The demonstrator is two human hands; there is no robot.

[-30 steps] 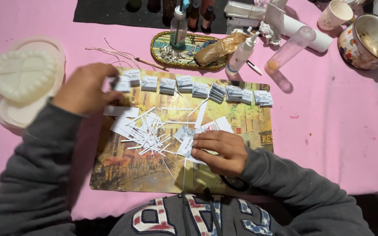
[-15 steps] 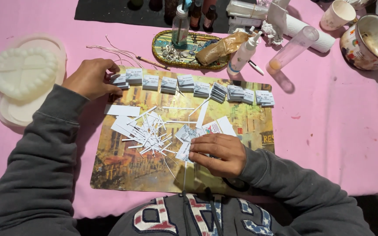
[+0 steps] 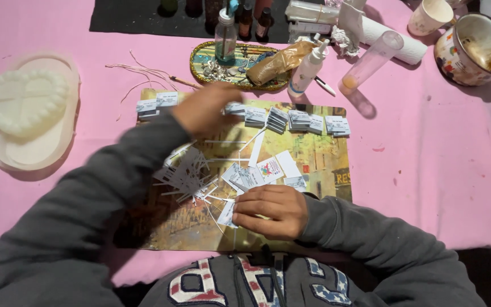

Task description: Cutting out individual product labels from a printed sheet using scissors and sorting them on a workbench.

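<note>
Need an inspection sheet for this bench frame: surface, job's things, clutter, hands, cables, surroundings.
Surface: pink tablecloth, stained, with a picture placemat on it.
Job's things: row of small paper stacks along the mat's top; loose paper slips mid-mat.
Clutter: oval tray, spray bottle, plastic tube, enamel mug, heart-shaped mould.
Hands: left hand blurred above the stacks; right hand resting on slips.
Cables: nothing seen; thin strings only.
Surroundings: nothing seen.

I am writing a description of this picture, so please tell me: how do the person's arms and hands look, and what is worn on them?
Both arms are covered to the wrist by long, dark grey sweatshirt sleeves of soft, creased fabric. The left hand and the right hand are bare: no gloves, and no rings or watch can be seen. The left hand is blurred, so its fingers are not clear.
</note>
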